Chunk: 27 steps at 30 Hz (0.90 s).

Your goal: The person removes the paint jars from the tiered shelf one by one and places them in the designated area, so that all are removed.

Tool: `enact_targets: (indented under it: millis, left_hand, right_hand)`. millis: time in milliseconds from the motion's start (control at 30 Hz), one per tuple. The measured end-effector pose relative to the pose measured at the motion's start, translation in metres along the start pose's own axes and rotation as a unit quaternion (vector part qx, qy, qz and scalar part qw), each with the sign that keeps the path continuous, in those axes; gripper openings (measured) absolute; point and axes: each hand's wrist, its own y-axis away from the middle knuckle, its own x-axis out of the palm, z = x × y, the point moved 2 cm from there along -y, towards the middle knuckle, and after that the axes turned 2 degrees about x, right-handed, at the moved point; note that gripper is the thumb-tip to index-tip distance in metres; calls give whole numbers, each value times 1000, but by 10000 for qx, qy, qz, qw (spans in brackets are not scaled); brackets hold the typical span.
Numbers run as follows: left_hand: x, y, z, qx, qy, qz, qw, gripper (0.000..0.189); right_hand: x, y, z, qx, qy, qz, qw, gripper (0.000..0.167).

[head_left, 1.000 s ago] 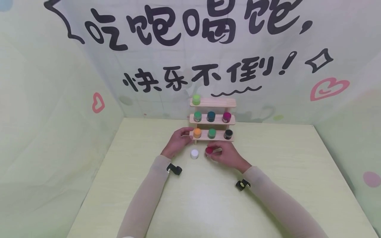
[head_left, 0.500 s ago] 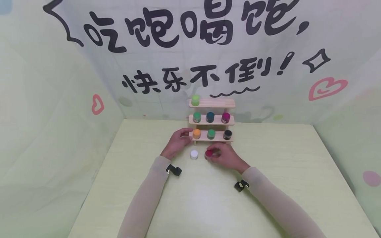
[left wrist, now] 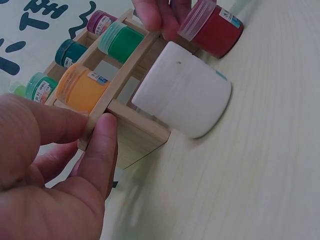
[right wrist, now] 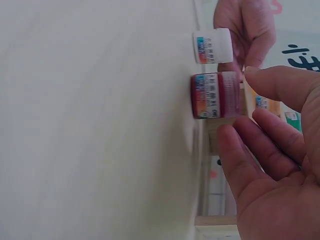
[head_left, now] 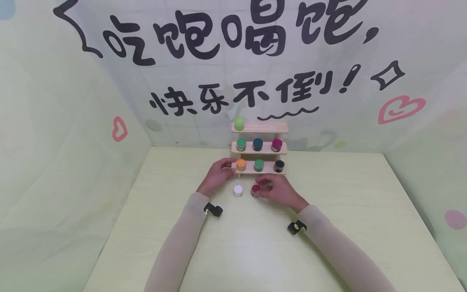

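My left hand (head_left: 217, 177) pinches the left end of the lowest board of a three-tier wooden shelf (head_left: 268, 127); the left wrist view shows thumb and finger on either side of its edge. A red paint jar (head_left: 255, 192) stands upright on the table in front of the shelf. Around its lid, my right hand (head_left: 280, 190) has its fingers spread loosely; in the right wrist view a gap shows between the fingertips and the jar (right wrist: 212, 96). Left of the red one stands a white paint jar (head_left: 238, 191), untouched.
The lowest tier bears orange (head_left: 240, 165), green (head_left: 258, 165) and black (head_left: 279, 166) jars. On the middle tier are green (head_left: 241, 144), teal (head_left: 257, 144) and magenta (head_left: 276, 145) ones. A light green jar (head_left: 239, 124) tops the shelf. Behind hangs a printed cloth (head_left: 197, 73).
The red jar has come slightly nearer to me and stands beside the white one. My right fingers, round it earlier, have let go. My left hand keeps its place on the shelf.
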Motion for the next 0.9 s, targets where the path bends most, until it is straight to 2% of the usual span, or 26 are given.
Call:
enact_targets:
  millis: [167, 300, 533, 733, 900]
  left_hand:
    - [0, 0, 2, -31, 6, -27, 10000, 48]
    - [0, 1, 1, 12, -14, -70, 10000, 48]
    - [2, 0, -2, 93, 444, 35, 9990, 47]
    - [0, -1, -4, -35, 356, 125, 9993, 46]
    - [-1, -2, -3, 14, 253, 125, 9996, 45]
  right_hand:
    - [-9, -1, 12, 139, -181, -51, 9997, 42]
    - [-17, -3, 24, 15, -264, -178, 9995, 43]
    - [-27, -8, 39, -227, -551, -391, 9975, 36]
    - [-33, -11, 48, -338, -811, -502, 9949, 32]
    - [-39, -13, 51, -356, -785, -611, 9944, 31]
